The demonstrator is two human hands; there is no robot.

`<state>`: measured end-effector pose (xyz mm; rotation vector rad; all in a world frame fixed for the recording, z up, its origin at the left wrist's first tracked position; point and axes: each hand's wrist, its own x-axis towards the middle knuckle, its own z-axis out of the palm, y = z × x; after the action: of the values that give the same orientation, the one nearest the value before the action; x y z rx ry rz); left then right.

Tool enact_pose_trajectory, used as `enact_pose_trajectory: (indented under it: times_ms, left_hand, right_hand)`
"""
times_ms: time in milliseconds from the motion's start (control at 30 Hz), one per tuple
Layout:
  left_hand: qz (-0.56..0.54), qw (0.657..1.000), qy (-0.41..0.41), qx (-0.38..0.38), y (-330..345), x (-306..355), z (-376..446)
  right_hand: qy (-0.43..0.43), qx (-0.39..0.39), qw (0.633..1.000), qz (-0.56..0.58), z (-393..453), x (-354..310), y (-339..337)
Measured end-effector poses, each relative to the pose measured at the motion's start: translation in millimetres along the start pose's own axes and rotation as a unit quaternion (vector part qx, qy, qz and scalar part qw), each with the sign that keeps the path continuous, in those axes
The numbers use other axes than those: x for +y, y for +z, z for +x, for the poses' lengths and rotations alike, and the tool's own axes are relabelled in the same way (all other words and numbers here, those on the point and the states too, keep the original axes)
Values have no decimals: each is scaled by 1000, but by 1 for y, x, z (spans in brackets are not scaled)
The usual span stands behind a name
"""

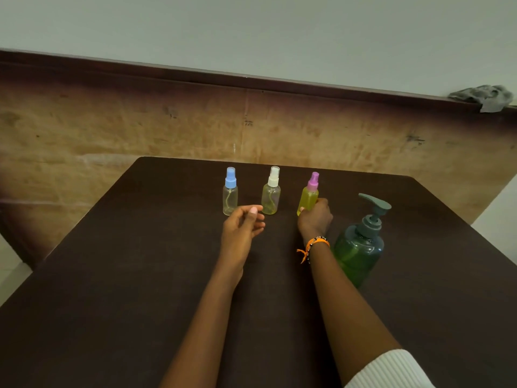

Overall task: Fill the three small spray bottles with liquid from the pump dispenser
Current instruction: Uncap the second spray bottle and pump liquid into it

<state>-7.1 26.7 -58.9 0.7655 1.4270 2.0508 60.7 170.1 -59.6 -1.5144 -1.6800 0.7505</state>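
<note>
Right hand point(314, 218) wrapped round the full pink-capped spray bottle point(307, 201), steadying it upright on the counter point(140, 275) beside the pump dispenser point(359, 253); left hand point(243, 222) loose, empty, near the two nearly empty bottles.

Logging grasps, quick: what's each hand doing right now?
Left hand: open, fingers loosely curled, holding nothing.
Right hand: grips the pink-capped bottle, which stands on the table.
</note>
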Motion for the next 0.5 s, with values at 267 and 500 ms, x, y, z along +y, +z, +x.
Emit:
enact_pose_trajectory:
  times_ms: [267, 500]
  left_hand:
    - [0, 1000, -7, 3, 0, 0, 1]
    - [-6, 1000, -8, 6, 1, 2, 3]
  right_hand:
    - [4, 11, 1000, 15, 5, 1, 1]
    - [-85, 104, 990, 36, -39, -5, 1]
